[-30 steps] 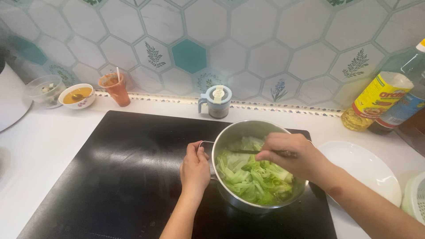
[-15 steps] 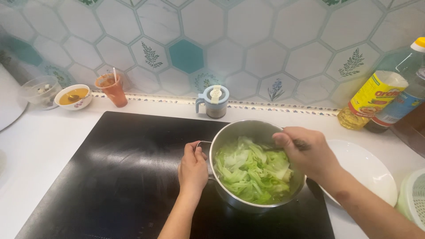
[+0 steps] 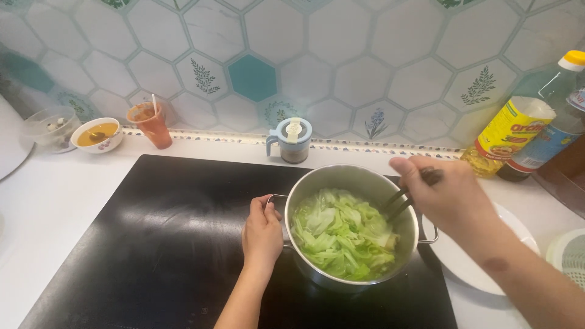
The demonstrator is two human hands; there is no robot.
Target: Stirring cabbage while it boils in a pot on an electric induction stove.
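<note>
Looking down from my head camera, I see a steel pot point(image 3: 352, 183) sitting on the right part of the black cooktop point(image 3: 152, 244), full of pale green cabbage pieces point(image 3: 341, 234). My left hand point(image 3: 262, 230) is at the pot's left side, fingers curled shut around its wire side handle point(image 3: 275, 198), thumb pointing up toward the wall. My right hand point(image 3: 448, 195) hovers above the pot's right rim, closed in a fist-like grip on a pair of dark chopsticks point(image 3: 399, 201). Their long axis runs on a slant from my hand at upper right down to lower left, tips pointing into the cabbage near the pot's right wall. The pot's other handle point(image 3: 431, 234) sticks out to the right, over a white plate point(image 3: 475, 262) that lies on the tabletop point(image 3: 55, 201) just beside the cooktop.

Behind the pot, near the tiled wall point(image 3: 341, 67), stands a small blue-grey lidded jug point(image 3: 292, 140). Far left are an orange cup point(image 3: 149, 125) with a straw, a white bowl point(image 3: 97, 134) of yellow sauce with a spoon in it, and a clear container point(image 3: 52, 128). At the right edge stand two oil bottles point(image 3: 518, 131), upright, well apart from my hands.
</note>
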